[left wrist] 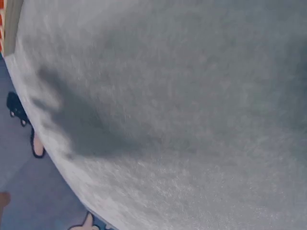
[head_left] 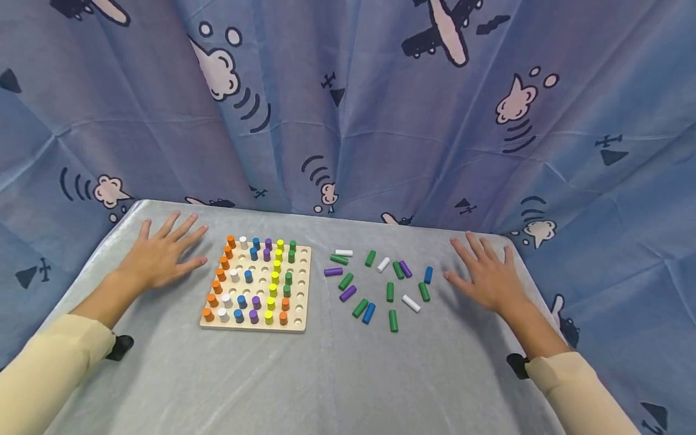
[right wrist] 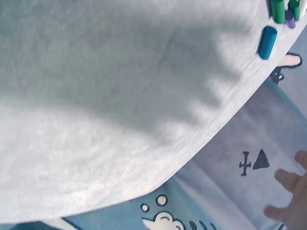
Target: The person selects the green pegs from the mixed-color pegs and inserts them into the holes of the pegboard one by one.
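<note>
Both the left hand (head_left: 163, 257) and the right hand (head_left: 488, 275) lie flat, fingers spread wide, on the grey felt-like tablecloth (head_left: 337, 374). Between them sit a square wooden pegboard (head_left: 302, 290) of upright coloured cylinder pegs and loose smooth pegs (head_left: 380, 284).

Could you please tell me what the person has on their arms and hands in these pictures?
Both hands are bare: no gloves or rings show on the left hand or the right hand. Each forearm wears a pale yellow long sleeve, pushed back above the wrist. A small black device sits under each forearm beside the cuff.

A makeshift recording booth: a cartoon-airplane curtain (head_left: 380, 121) encloses a cloth-covered table (head_left: 337, 374).
</note>
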Demonstrator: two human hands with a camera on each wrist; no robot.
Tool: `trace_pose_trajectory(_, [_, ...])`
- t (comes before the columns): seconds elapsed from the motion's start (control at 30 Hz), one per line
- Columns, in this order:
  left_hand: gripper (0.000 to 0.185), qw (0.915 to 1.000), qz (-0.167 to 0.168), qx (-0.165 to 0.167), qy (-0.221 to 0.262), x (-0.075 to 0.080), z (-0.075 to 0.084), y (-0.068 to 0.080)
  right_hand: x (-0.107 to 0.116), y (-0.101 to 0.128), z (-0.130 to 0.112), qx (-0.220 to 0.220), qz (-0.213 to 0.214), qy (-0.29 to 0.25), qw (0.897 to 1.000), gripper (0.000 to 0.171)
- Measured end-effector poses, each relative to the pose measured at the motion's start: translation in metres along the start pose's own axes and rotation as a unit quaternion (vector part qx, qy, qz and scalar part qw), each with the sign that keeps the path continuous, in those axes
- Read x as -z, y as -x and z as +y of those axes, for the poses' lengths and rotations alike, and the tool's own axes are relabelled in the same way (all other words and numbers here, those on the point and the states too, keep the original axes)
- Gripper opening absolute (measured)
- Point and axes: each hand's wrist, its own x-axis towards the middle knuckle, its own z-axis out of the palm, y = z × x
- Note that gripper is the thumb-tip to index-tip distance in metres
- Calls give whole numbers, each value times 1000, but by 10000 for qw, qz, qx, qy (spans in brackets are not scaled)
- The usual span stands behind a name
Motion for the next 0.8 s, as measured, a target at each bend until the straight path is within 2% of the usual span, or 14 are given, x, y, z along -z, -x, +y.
trace_pose_trajectory(0.13, [74, 9988, -59, -450, 167, -2, 9, 3, -2, 5, -8, 173, 17, -585, 9981, 79])
trace_pose_trajectory(0.3, [72, 9963, -111, -827, 230, -2, 15, 8, -6, 11, -13, 151, 23, -1542, 9879, 81])
trace_pose_trajectory(0.43, [74, 9945, -296, -958, 294, -3, 17, 11, -11, 12, -18, -4, 23, -2312, 9729, 82])
trace_pose_trajectory(0.57, [76, 9934, -428, -1013, 333, -5, 18, 14, -21, 14, -25, -144, 87, -2987, 9542, 76])
trace_pose_trajectory(0.67, [77, 9931, -381, -1056, 345, -6, 18, 16, -29, 16, -30, -284, 114, -3396, 9401, 68])
trace_pose_trajectory(0.8, [76, 9926, -300, -1126, 353, -10, 19, 19, -40, 18, -33, -344, 220, -3660, 9297, 62])
